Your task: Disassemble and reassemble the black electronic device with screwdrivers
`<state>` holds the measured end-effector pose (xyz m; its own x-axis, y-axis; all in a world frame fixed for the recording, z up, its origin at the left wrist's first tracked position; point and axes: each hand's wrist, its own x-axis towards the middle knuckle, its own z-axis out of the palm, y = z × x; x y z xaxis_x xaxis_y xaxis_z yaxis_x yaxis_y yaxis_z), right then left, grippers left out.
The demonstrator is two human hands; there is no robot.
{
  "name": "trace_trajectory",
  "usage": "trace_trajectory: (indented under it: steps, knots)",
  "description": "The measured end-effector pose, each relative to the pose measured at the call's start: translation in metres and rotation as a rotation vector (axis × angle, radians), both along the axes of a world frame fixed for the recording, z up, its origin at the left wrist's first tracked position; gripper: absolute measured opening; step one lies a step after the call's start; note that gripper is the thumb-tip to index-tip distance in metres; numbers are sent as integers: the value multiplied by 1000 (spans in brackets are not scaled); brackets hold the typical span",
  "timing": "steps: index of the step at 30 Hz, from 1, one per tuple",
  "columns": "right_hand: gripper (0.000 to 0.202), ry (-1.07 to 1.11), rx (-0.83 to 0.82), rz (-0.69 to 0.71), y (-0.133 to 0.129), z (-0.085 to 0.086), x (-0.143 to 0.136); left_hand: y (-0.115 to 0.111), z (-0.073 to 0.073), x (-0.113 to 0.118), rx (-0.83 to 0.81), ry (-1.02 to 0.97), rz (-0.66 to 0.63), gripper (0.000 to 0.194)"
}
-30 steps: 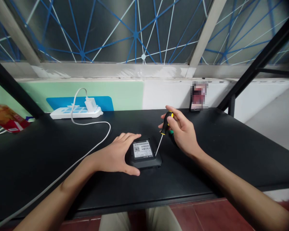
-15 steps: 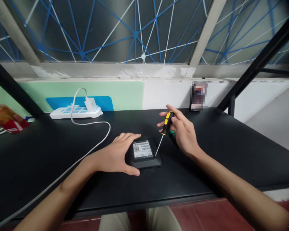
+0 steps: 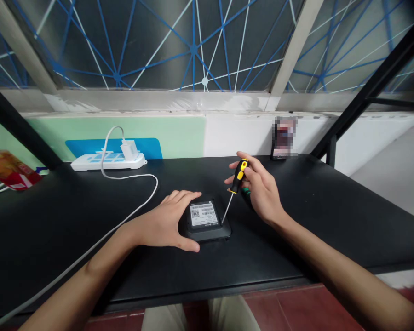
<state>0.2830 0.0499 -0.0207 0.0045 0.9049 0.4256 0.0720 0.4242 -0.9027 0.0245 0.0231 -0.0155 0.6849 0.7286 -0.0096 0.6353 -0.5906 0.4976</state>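
Note:
A flat black electronic device (image 3: 209,234) with a white printed label (image 3: 203,214) lies on the black table. My left hand (image 3: 162,223) is wrapped about its left side, with the thumb at the front edge and fingers at the back edge. In my right hand (image 3: 262,186) is a screwdriver (image 3: 239,175) with a black and yellow handle. Its thin metal shaft slants down and left, the tip at the device's right front corner beside the label. A small dark and green object (image 3: 246,193) shows partly behind my right hand; its kind is hidden.
A white power strip (image 3: 86,163) with a plugged-in charger (image 3: 129,150) stands by the wall. Its white cable (image 3: 138,209) runs across the table's left side. At far left lies a red and orange packet (image 3: 14,170). A blurred-out phone-like object (image 3: 283,138) leans against the back wall.
The screwdriver handle has turned slightly in my right hand, its yellow patches now showing at a different angle. My left hand and the device look almost unmoved.

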Motion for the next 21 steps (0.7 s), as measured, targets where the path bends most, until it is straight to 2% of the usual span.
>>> trace_trajectory:
  steps: [5,10,17,21]
  knots:
    - [44,-40,22,-36,1,-1,0,0,1,0,-5,-7,-3,105]
    - [35,-176,123,-156,-1,0,0,0,1,0,-3,-9,0,105]
    - [41,-8,14,16,2,-4,2,0,0,0,-9,-7,7,107]
    - [43,-10,22,-2,2,-4,1,0,1,0,-10,5,5,107]
